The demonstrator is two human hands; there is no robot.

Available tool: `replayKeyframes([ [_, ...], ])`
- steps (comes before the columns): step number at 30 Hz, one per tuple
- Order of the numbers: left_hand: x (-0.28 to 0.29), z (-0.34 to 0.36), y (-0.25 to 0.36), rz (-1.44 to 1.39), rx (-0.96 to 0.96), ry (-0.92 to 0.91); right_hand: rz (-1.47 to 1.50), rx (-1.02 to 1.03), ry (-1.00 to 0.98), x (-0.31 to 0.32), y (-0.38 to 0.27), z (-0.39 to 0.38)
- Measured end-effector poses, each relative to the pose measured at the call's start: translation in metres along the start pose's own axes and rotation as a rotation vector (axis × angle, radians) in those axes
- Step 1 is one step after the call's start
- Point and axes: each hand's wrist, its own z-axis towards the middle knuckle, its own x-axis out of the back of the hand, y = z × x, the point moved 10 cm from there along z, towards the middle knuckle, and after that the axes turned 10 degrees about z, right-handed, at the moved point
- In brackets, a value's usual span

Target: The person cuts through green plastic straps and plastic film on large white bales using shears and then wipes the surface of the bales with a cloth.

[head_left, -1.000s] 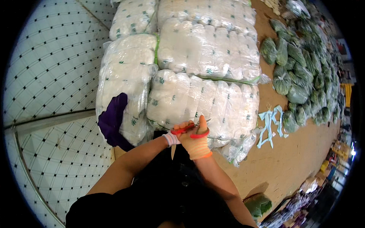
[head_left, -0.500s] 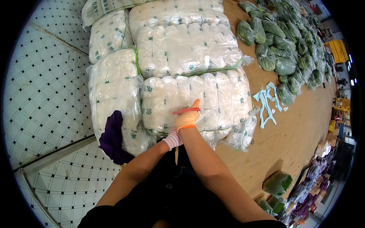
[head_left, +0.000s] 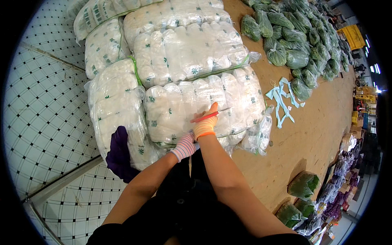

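Observation:
My right hand [head_left: 205, 125], in an orange-striped glove, grips red-handled scissors [head_left: 201, 118] over a plastic-wrapped white bale [head_left: 167, 106] printed with small green marks; the blades point right. My left hand [head_left: 185, 145], in a pink-striped glove, is at the bale's lower edge, just below and left of my right hand; its fingertips are partly hidden, so I cannot tell what they hold. A dark purple cloth [head_left: 118, 151] hangs over the left bale [head_left: 110, 106].
More wrapped bales [head_left: 188, 51] are stacked beyond. Bagged greens [head_left: 294, 36] pile on the brown floor [head_left: 286, 155] at right, near pale blue strips [head_left: 281, 102] and upright green bags [head_left: 302, 183]. A yellow crate [head_left: 351, 37] stands farther back. Patterned tiles [head_left: 45, 106] lie left.
The view has shifted, bringing more bales and floor bags into sight. My left hand has drawn away from the scissors toward the bale's edge; my right hand keeps them.

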Motion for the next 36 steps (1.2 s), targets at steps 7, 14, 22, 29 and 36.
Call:
replayKeyframes([
  [7,0.004,-0.001,0.015,0.061,0.031,0.001,0.023,0.113,0.002,-0.005,-0.045,0.015],
  [14,-0.005,0.004,0.0,0.112,0.03,0.039,0.016,0.169,-0.01,-0.009,-0.081,0.028],
  [22,-0.025,0.025,0.019,0.086,-0.03,-0.047,0.058,0.045,-0.075,-0.017,-0.088,0.054],
  [29,-0.001,0.045,0.043,0.296,-0.094,-0.063,0.039,-0.084,-0.213,-0.004,-0.108,0.029],
  [36,0.02,0.148,0.141,0.8,-0.353,0.108,0.036,-0.388,-0.473,0.03,-0.105,-0.028],
])
